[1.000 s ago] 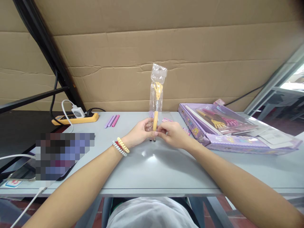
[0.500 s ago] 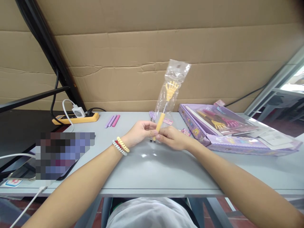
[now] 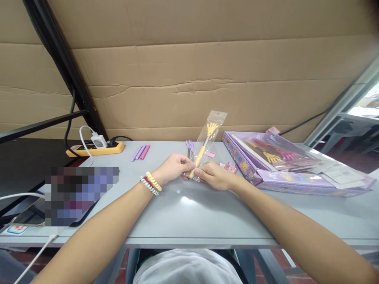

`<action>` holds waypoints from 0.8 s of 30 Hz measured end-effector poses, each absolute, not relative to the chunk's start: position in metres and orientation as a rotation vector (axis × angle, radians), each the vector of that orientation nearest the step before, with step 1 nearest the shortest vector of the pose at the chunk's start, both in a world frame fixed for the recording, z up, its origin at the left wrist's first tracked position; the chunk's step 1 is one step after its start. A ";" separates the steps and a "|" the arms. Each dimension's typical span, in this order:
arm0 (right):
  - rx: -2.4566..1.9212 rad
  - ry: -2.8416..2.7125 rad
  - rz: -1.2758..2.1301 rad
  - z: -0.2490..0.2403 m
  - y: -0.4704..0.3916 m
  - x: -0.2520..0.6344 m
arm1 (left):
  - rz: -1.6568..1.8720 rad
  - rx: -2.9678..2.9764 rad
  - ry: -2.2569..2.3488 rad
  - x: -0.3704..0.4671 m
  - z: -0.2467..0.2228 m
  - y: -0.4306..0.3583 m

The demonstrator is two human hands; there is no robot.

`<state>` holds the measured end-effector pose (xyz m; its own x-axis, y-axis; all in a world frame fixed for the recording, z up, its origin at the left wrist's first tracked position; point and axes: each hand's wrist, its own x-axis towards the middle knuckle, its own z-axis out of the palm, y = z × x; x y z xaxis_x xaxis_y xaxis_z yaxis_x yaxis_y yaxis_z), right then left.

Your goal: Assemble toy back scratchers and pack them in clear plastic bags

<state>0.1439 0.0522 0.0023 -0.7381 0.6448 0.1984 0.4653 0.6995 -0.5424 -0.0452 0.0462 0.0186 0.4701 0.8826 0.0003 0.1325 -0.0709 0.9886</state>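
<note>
A yellow back scratcher (image 3: 200, 154) with a hand-shaped head and a metal shaft lies inside a clear plastic bag (image 3: 218, 116), tilted up and away from me. My left hand (image 3: 177, 169) is closed on the lower end of the bagged scratcher from the left. From the right, my right hand (image 3: 215, 175) pinches the same end, its thumb by the handle. Just beyond my fingers lie purple back scratcher heads (image 3: 190, 145) on metal shafts, partly hidden. Pink cards (image 3: 231, 167) rest behind my right hand.
On the right stands a purple open box (image 3: 259, 182) with bagged yellow and pink back scratchers (image 3: 272, 157). Purple and pink handle tubes (image 3: 145, 152) lie at the back left, near a yellow power strip (image 3: 114, 148). A blurred-out device (image 3: 84, 197) lies front left. Cardboard (image 3: 166, 63) walls the back.
The bagged back scratcher has come down, its top now lower and nearer the table. The bag now reaches down over the handle to my fingers. Both hands have stayed close together.
</note>
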 end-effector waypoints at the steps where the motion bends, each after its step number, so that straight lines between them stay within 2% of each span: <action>1: -0.862 -2.532 0.689 0.003 0.052 0.144 | 0.798 1.536 0.932 -0.045 0.019 0.045; 24: -0.852 -2.409 0.764 0.014 0.043 0.140 | 0.886 1.642 0.908 -0.039 0.022 0.041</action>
<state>0.1397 0.0434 0.0136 -0.6969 0.6760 0.2394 0.4145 0.6520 -0.6349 -0.0389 0.0409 0.0223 0.4452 0.8876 0.1180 0.1396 -0.1989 0.9700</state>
